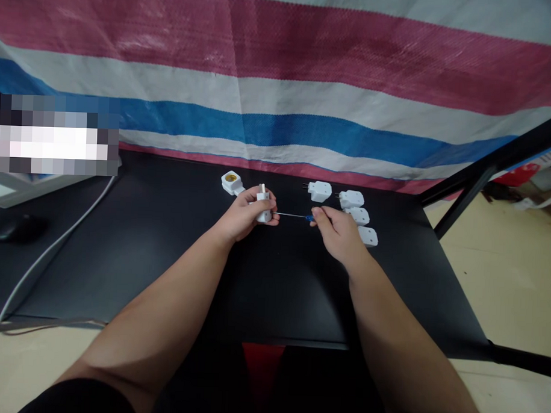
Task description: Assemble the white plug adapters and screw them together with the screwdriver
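My left hand [243,217] holds a white plug adapter [263,214] upright between thumb and fingers, near the middle of the black table [281,291]. In my right hand [340,233] is a screwdriver [309,218] with a blue handle, mostly hidden by the fingers. Its thin metal shaft points left and reaches the adapter's right side; the exact contact point is too small to make out. Behind my left hand lies a white piece with a round yellowish centre [232,179]. Beside and behind my right hand sit several white adapters [320,191], some with pins pointing left.
A black mouse [21,228] and a grey-white cable [57,241] are at the left, below a white device with a blurred-out area. A striped red, white and blue sheet [260,127] hangs behind the table. Black metal frame bars [485,162] stand at the right.
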### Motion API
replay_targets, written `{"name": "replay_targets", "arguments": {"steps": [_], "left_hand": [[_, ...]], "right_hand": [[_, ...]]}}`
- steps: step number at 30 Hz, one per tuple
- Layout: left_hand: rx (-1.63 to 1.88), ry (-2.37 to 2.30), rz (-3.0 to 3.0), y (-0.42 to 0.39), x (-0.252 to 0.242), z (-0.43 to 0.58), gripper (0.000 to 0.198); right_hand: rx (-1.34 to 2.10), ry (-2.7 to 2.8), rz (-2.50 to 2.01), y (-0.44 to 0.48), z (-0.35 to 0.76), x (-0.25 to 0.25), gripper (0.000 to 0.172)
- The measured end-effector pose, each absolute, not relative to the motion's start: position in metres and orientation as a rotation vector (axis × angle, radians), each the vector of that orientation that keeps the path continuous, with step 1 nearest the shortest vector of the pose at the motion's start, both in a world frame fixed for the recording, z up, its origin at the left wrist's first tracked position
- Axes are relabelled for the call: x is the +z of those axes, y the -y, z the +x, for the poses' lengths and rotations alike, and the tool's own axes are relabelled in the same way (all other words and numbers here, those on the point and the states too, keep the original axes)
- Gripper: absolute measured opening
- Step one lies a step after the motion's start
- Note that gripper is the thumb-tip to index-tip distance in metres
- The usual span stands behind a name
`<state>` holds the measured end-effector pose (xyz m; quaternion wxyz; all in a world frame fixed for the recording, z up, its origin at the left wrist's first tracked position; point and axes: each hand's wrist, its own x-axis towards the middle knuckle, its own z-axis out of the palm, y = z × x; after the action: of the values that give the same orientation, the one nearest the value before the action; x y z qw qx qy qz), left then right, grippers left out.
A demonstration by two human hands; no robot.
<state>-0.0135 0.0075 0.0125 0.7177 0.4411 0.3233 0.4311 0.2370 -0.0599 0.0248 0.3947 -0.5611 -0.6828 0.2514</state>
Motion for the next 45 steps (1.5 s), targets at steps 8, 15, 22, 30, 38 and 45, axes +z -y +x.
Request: {"name": "replay_targets", "arguments": {"steps": [8,15,22,30,38,45], "left_hand": [[0.963,-0.722,1.018,-0.006,0.013,-0.012,0.027],[0.918,-0.770,1.033,-0.006,0.013,-0.011,0.029],[0.901,-0.771,1.063,-0.005,0.012,-0.009,0.028],[0.916,-0.796,1.041,-0.005,0.014,-0.011,0.026],[0.902,-0.791,1.058,-0.005,0.015,-0.010,0.024],[0.900,-0.790,1.041,-0.007,0.013,-0.012,0.024]], "right_hand": [[0.674,1.706,-1.454,0.058,0.237,0.019,0.038],[0.704,1.688,-1.362,0.056,0.238,0.010,0.033],[0.589,1.732,-1.464,0.057,0.235,0.019,0.051],[0.667,1.780,-1.409,0.060,0.236,0.020,0.026],[0.702,1.781,-1.341,0.061,0.235,0.021,0.035],[0.672,1.774,-1.435,0.060,0.236,0.021,0.044]]}}
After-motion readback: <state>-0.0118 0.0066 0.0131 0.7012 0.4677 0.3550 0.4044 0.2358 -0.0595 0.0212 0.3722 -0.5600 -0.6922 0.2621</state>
